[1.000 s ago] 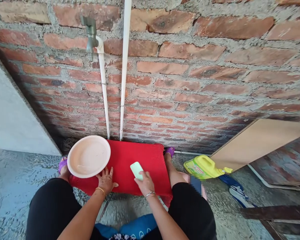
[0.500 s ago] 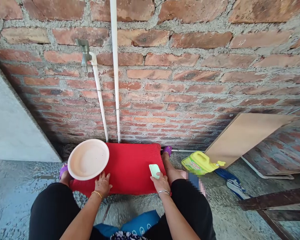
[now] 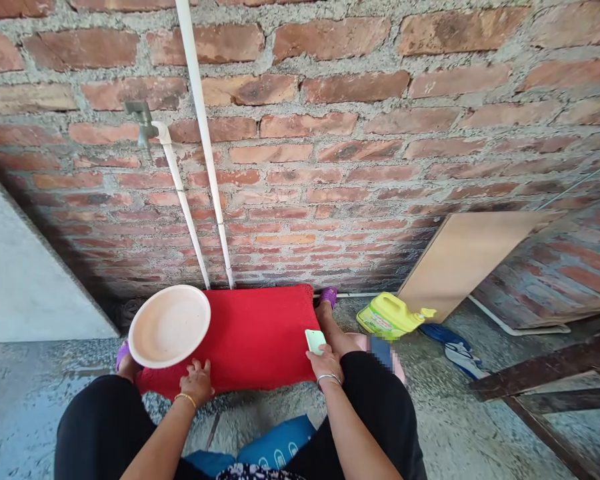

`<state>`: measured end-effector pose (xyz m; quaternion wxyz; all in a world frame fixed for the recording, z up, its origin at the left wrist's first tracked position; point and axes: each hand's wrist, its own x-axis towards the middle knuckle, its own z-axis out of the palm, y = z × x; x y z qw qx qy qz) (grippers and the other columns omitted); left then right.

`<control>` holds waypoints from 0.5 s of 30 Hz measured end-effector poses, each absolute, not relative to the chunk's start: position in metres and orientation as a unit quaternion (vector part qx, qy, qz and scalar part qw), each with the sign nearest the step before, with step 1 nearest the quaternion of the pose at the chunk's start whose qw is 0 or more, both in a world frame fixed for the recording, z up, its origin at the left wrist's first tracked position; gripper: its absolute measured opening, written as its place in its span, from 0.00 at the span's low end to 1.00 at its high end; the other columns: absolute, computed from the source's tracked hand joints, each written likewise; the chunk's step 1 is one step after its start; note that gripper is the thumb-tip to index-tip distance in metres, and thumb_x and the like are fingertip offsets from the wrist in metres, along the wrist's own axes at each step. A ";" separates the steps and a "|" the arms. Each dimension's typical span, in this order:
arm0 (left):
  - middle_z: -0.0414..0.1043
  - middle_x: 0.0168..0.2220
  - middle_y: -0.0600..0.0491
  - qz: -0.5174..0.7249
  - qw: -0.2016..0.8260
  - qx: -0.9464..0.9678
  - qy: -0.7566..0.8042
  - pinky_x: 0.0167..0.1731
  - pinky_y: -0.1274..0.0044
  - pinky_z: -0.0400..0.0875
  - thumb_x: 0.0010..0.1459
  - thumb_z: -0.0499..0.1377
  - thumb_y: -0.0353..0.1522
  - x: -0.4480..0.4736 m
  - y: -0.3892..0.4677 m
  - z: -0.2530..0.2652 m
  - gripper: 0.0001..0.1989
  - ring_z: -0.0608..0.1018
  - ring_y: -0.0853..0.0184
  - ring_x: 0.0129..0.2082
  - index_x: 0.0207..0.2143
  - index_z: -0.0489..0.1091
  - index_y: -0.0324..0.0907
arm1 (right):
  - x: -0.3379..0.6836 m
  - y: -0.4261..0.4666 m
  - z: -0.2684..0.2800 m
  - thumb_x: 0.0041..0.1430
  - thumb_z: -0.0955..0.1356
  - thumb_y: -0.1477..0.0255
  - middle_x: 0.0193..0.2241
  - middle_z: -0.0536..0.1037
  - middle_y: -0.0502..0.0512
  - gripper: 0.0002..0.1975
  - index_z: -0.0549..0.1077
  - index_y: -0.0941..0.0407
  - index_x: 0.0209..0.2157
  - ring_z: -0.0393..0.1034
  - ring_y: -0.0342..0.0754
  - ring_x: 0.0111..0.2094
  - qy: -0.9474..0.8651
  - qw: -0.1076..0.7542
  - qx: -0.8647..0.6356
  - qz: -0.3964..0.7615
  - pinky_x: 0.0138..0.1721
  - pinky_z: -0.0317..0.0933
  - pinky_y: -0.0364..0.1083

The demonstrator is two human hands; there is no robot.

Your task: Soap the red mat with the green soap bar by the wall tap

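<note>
My left hand [image 3: 197,382] rests on the near edge of the red cloth [image 3: 260,333], fingers spread and holding nothing. Just beyond its fingertips sits a pale pink plastic basin [image 3: 170,327], which looks bare inside, on the cloth's left end. At the cloth's right edge, my right hand [image 3: 327,367] is closed around the lower end of a pale green flat piece [image 3: 315,341] with rounded corners and a small dark mark near its top. Its exact kind is unclear. What lies under the cloth is hidden.
A brick wall rises behind, with a tap [image 3: 143,123] and white pipes [image 3: 207,147]. On the right are a yellow jug [image 3: 387,315], a leaning brown board [image 3: 473,257], blue flip-flops [image 3: 457,353] and a wooden frame [image 3: 550,367]. A grey slab [image 3: 25,267] leans at left.
The camera view has shifted slightly, moving the whole scene in the picture. My left hand has drawn back a little from the basin. The right hand keeps its hold on the pale green piece.
</note>
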<state>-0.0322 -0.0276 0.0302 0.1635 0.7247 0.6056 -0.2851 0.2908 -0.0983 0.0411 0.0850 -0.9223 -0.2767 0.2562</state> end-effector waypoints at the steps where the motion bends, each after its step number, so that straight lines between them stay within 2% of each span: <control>1: 0.47 0.66 0.34 -0.290 0.159 0.724 0.605 0.51 0.63 0.65 0.53 0.57 0.33 -0.031 -0.028 0.029 0.38 0.60 0.50 0.63 0.66 0.49 0.42 | 0.290 -0.099 0.040 0.58 0.62 0.61 0.47 0.69 0.63 0.24 0.65 0.55 0.54 0.71 0.53 0.45 -0.278 0.090 -0.922 0.255 0.42 0.62 0.48; 7: 0.46 0.66 0.29 -0.305 0.129 0.732 0.595 0.49 0.63 0.66 0.51 0.59 0.35 -0.028 -0.030 0.019 0.41 0.59 0.46 0.63 0.66 0.47 0.39 | 0.252 -0.088 0.031 0.49 0.68 0.67 0.47 0.69 0.54 0.23 0.68 0.49 0.50 0.70 0.50 0.46 -0.437 0.066 -0.858 0.260 0.43 0.60 0.46; 12: 0.48 0.65 0.29 -0.301 0.115 0.743 0.586 0.48 0.62 0.65 0.51 0.60 0.37 -0.030 -0.029 0.014 0.41 0.61 0.46 0.62 0.66 0.48 0.40 | 0.288 -0.092 0.048 0.50 0.67 0.72 0.46 0.70 0.60 0.22 0.70 0.51 0.49 0.70 0.54 0.46 -0.405 -0.024 -0.889 0.214 0.43 0.60 0.49; 15: 0.49 0.64 0.26 -0.301 0.111 0.749 0.580 0.45 0.62 0.67 0.51 0.59 0.36 -0.028 -0.029 0.012 0.41 0.62 0.42 0.60 0.66 0.49 0.38 | 0.319 -0.097 0.061 0.53 0.65 0.73 0.45 0.71 0.62 0.19 0.71 0.53 0.48 0.70 0.55 0.47 -0.385 -0.054 -0.904 0.179 0.43 0.60 0.49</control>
